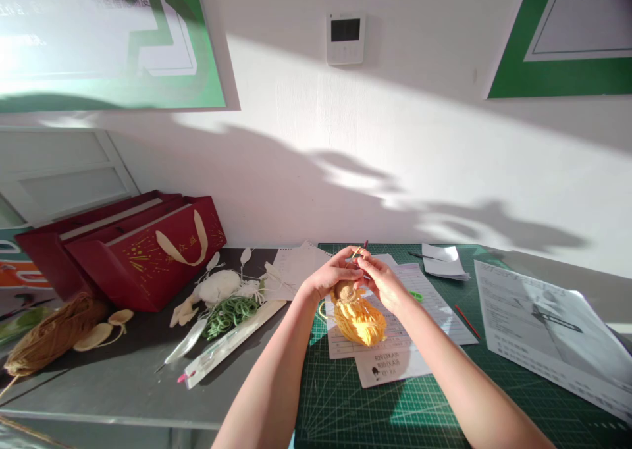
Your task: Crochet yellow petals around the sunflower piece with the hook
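In the head view, I see two hands meeting above the mat (340, 406): the left hand (328, 274) is closed on one brown piece (345, 291), and the right hand (382, 281) is curled shut beside one thin stick (366, 244), its exact grip too small to tell. Just below them, one yellow yarn ball (363, 322) sits over papers (397, 368) on the mat. Left of the mat I count two red bags (148, 264), one green yarn bundle (230, 316) and one brown skein (56, 334).

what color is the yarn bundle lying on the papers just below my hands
The yarn bundle is yellow, seen best in the head view.
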`<state>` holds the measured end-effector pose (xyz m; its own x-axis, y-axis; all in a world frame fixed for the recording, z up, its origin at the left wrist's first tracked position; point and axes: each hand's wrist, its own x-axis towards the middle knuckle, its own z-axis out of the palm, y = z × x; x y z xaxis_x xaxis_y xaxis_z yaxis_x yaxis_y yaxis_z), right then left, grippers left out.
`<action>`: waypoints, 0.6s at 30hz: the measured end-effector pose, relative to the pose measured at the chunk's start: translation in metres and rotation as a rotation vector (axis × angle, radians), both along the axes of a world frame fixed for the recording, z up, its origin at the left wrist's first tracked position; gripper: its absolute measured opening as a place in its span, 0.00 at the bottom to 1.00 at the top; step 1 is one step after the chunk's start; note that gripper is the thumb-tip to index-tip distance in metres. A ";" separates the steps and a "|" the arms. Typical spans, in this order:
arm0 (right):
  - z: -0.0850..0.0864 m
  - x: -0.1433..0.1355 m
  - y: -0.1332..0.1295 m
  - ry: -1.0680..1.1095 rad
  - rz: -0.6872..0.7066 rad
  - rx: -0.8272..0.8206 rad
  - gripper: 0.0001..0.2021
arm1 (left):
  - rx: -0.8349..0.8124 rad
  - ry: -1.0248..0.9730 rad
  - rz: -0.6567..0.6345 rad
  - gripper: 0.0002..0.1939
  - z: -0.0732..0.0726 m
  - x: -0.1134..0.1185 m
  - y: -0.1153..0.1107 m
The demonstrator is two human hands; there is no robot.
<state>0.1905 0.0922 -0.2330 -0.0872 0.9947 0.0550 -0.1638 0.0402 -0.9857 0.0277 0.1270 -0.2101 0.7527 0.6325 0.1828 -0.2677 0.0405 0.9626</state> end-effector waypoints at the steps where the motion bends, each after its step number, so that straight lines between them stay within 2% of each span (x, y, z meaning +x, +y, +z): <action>1: -0.002 0.000 0.001 0.014 0.002 -0.027 0.17 | -0.002 0.008 -0.013 0.14 0.000 -0.001 0.000; 5: -0.010 0.004 0.003 0.079 -0.004 -0.119 0.17 | -0.006 0.036 -0.028 0.14 0.002 -0.008 0.002; 10: -0.014 0.007 0.003 0.162 0.013 -0.202 0.17 | 0.008 0.008 0.053 0.16 0.001 -0.018 0.009; 18: -0.016 0.005 0.002 0.363 0.056 -0.272 0.17 | 0.048 -0.039 0.105 0.16 -0.005 -0.013 0.013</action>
<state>0.1957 0.0947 -0.2490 -0.1641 0.9716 -0.1706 -0.4956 -0.2307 -0.8374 0.0148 0.1399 -0.2148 0.6745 0.6973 0.2425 -0.3055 -0.0354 0.9515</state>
